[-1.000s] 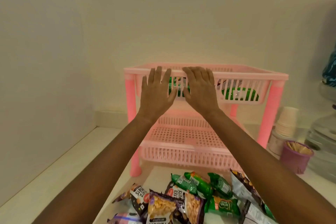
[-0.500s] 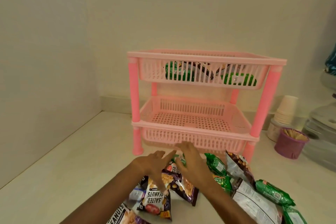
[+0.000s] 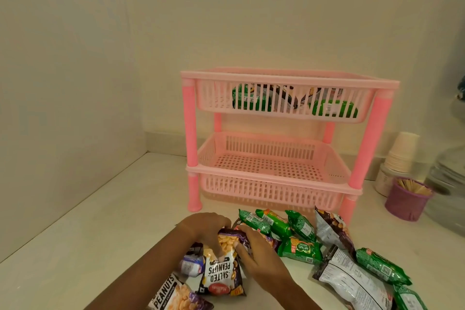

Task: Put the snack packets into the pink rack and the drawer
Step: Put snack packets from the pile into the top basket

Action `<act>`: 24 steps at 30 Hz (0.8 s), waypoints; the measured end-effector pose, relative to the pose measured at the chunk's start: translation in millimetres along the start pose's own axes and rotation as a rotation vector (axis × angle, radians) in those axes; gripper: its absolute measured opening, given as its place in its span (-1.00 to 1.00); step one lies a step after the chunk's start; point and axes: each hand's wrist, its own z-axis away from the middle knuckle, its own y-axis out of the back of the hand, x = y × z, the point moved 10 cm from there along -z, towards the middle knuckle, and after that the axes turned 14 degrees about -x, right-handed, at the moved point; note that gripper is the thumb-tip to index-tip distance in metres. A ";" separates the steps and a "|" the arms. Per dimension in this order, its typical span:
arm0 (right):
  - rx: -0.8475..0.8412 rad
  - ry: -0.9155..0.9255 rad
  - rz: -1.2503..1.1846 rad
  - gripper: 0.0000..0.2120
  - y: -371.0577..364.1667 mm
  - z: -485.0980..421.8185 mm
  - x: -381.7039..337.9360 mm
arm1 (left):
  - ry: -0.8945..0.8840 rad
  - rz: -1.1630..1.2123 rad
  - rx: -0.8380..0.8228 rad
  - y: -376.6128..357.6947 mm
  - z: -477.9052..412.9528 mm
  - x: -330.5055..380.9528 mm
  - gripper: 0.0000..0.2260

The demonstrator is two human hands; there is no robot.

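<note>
Step in hand: picking up from the loose pile. Both hands are on one salted peanuts packet point(image 3: 222, 272) near the front edge of the counter point(image 3: 100, 234).

Left hand point(image 3: 203, 228): fingers point(image 3: 214, 224) curled down over the packet's top end, clamped on it.
Right hand point(image 3: 261, 257): fingers curled onto the top right edge of the same packet, pinching it.

Packet: dark glossy foil pouch with a picture of peanuts, white lettering reading upside down from here, puffed and creased. It lies partly over other pouches. Judged light and slippery, likely to crumple under the grip.

Pink rack point(image 3: 190, 121) stands toward the back of the counter, right of the back left corner. Top tier point(image 3: 216, 100) already holds green and dark packets, seen through the slats. Lower tier point(image 3: 271, 189) shows nothing in it. No drawer in view.

Left to do: green packets point(image 3: 300, 250) and several dark and white pouches lie between the hands and the rack's front right leg.

Next move, judged: lift the packet clear of its neighbours, carry it over the lower tier's front rim, and let go inside.
</note>
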 end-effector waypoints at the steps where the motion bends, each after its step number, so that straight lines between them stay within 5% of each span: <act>1: -0.009 0.006 -0.018 -0.54 1.4 -1.0 -2.2 | -0.008 0.023 0.008 3.6 1.6 0.0 -0.49; 8: -0.001 0.038 -0.097 -0.44 16.4 -7.8 -18.3 | -0.136 0.126 0.113 33.3 13.9 7.3 -0.83; 12: 0.051 0.049 -0.110 -0.29 25.4 -8.4 -25.2 | -0.243 0.272 0.218 53.5 23.5 7.7 -0.64; 17: 0.177 0.074 0.039 -0.09 41.1 -2.5 -45.5 | -0.355 0.500 0.339 82.6 46.9 11.7 -0.68; 24: 0.433 0.235 0.348 -0.22 109.6 12.0 -104.9 | -0.462 0.710 0.629 145.5 106.2 8.9 -0.78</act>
